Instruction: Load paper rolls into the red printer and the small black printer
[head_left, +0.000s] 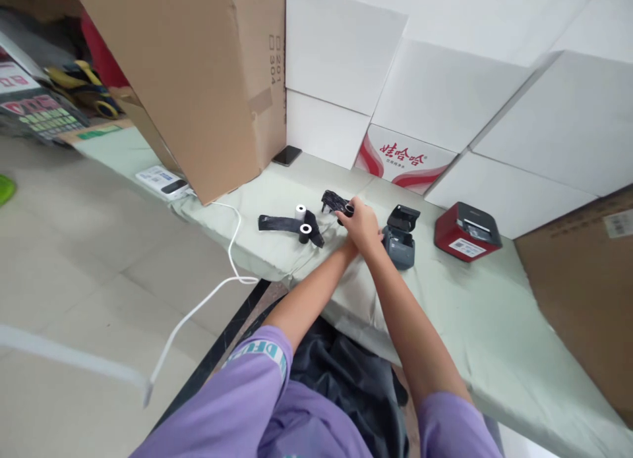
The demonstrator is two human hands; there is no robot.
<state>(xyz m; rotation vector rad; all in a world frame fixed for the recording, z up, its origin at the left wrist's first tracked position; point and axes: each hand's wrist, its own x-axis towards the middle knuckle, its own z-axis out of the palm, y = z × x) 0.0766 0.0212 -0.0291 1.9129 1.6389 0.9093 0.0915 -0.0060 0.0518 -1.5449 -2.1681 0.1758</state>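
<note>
My right hand reaches over the pale green padded table, with its fingers curled round a small black roll. A crumpled black wrapper lies touching that roll. My left forearm meets the right wrist, and my left hand is almost wholly hidden under it. A white paper roll and a second roll stand just left of the hands, beside a strip of black plastic. A dark grey small printer with its lid up sits right beside my right hand.
A red small printer stands further right. A big tilted cardboard box overhangs the table's left end, with a phone behind it. White cartons wall the back. A white cable hangs off the table edge towards the floor.
</note>
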